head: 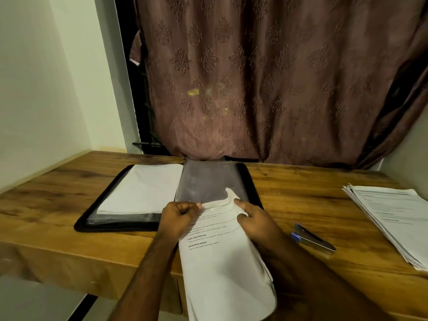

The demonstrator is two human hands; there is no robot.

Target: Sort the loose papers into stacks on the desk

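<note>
Head view, left hand (177,216) and right hand (254,220), fingers curled gripping printed papers (222,262) over desk (58,195)

The small print on the held sheets (222,262) was too blurred to read, their lower corner ran off the bottom edge, the right hand (254,224) hid their right margin, and the paper stack (393,218) at the desk's far right was cut by the frame.
</note>
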